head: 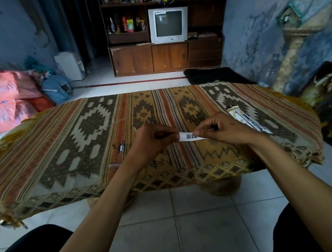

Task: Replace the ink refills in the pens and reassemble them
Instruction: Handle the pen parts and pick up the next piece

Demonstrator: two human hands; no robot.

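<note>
Two hands, left hand (pixel 152 140) and right hand (pixel 220 130), pinch a barcoded refill packet (pixel 190 137) over the patterned tablecloth (pixel 63 137). More packets (pixel 245 118) lie near its right edge, a pen part (pixel 121 147) mid-table; tiled floor (pixel 187 222) lies below.

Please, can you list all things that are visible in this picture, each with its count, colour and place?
barcode wrapper: one, white, held between both hands above the table
refill packs: a few, white with print, on the cloth at right; exact count unclear
pen part: one, dark and clear, on the cloth left of the hands
tablecloth: one, patterned brown, orange and cream, covers the table
television: one, grey-white, on the wooden cabinet at the far wall
bags: several, pink and red, on the floor at left
left hand: one, pinches the wrapper's left end
right hand: one, pinches the wrapper's right end
</note>
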